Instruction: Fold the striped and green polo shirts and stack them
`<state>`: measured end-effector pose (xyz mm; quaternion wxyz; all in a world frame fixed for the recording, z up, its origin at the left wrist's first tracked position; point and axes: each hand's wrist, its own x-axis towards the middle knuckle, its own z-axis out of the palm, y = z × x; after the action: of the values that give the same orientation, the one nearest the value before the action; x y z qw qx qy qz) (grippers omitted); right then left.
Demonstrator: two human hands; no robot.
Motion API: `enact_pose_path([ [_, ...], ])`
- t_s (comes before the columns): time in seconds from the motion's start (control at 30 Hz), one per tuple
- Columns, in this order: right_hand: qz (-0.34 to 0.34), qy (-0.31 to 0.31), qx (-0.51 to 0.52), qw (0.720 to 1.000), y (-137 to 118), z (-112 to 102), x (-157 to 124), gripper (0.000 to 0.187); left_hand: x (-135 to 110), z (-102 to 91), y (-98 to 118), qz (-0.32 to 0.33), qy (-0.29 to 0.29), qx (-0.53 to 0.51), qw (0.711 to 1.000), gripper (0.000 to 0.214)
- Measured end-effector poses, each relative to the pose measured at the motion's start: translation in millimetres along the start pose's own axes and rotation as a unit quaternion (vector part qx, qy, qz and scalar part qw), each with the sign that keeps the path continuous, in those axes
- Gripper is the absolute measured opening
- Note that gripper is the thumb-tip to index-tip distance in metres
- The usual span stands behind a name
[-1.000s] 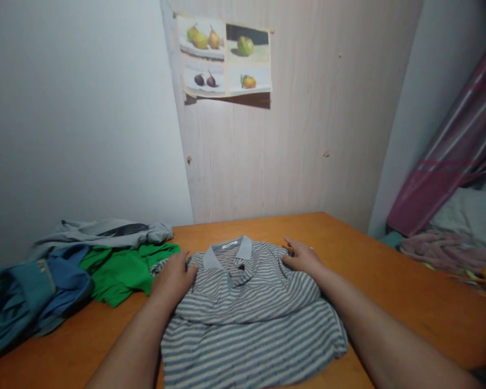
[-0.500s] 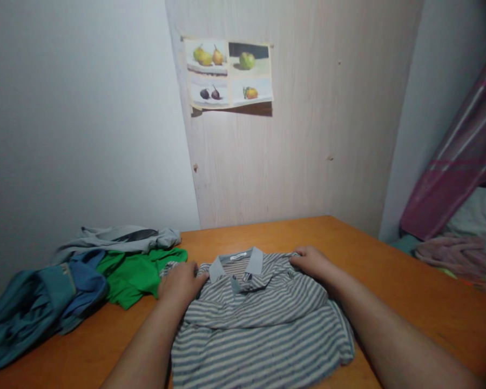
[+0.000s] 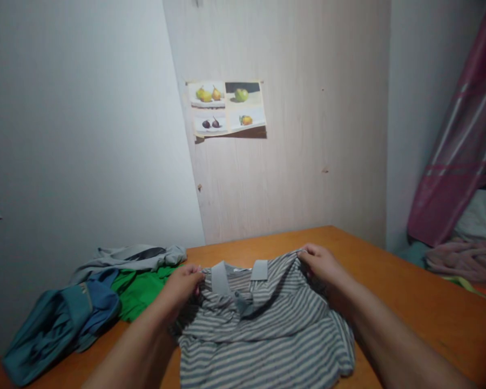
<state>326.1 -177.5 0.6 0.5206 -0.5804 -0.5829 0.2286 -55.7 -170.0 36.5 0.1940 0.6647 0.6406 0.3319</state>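
Left hand (image 3: 183, 283) and right hand (image 3: 322, 263) pinch opposite shoulders of a striped shirt (image 3: 267, 354), collar (image 3: 220, 278) between them, body lying toward the person.

Head camera: looks from the wearer's head, across the table (image 3: 392, 297)
Facing: forward and down, to the back wall (image 3: 283, 189) with the poster (image 3: 225, 107)
Nearness: shirt (image 3: 263, 346) close at the bottom, poster farther off

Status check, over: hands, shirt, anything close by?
Left hand and right hand: each pinching shirt near a shoulder. Shirt: creased, lower part on table. Close by: green cloth, beside left hand.
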Motion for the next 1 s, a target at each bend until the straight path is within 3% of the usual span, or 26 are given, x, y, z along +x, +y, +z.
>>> enact_pose_path([
  [0.07,-0.02,-0.033,0.006,0.999,-26,-10,-13,0.023,-22,-22.2,9,0.018,-0.119,-0.102,0.988,0.015],
  [0.13,-0.029,-0.136,0.0,0.99,-49,-18,-24,0.022,-40,-39.7,12,0.006,-0.259,-0.127,0.958,0.011],
  [0.2,-0.019,-0.239,-0.001,0.971,-63,-20,-24,0.021,-43,-50.2,13,-0.013,-0.344,-0.125,0.931,0.011],
  [0.27,0.0,-0.259,0.021,0.966,-69,-16,-10,0.021,-27,-55.3,17,-0.014,-0.309,-0.134,0.941,0.016],
  [0.3,0.007,-0.23,0.038,0.972,-70,-13,1,0.021,-14,-57.0,20,-0.004,-0.244,-0.143,0.959,0.019],
  [0.37,-0.002,-0.101,0.094,0.99,-69,-4,28,0.021,16,-59.7,31,0.035,-0.028,-0.177,0.983,0.023],
  [0.43,-0.039,-0.006,0.117,0.992,-67,1,51,0.024,41,-60.9,42,0.047,0.127,-0.215,0.967,0.039],
  [0.5,-0.051,0.026,0.128,0.99,-61,2,63,0.039,52,-58.2,46,0.027,0.194,-0.248,0.949,0.056],
  [0.6,-0.038,0.008,0.123,0.992,-46,-6,56,0.052,45,-45.8,29,0.008,0.191,-0.254,0.948,0.063],
  [0.77,0.03,-0.054,0.052,0.997,-6,-22,17,0.029,7,-21.4,-43,-0.016,0.181,-0.16,0.97,0.039],
  [0.83,0.044,-0.084,0.026,0.995,9,-24,2,0.021,-12,-15.1,-67,0.018,0.152,-0.121,0.981,0.028],
  [0.9,0.045,-0.098,0.006,0.994,20,-25,-14,0.018,-34,-10.3,-78,0.047,0.118,-0.111,0.986,0.034],
  [1.0,0.006,-0.085,-0.014,0.996,20,-28,-43,0.025,-71,-4.0,-69,0.073,0.032,-0.12,0.99,0.042],
])
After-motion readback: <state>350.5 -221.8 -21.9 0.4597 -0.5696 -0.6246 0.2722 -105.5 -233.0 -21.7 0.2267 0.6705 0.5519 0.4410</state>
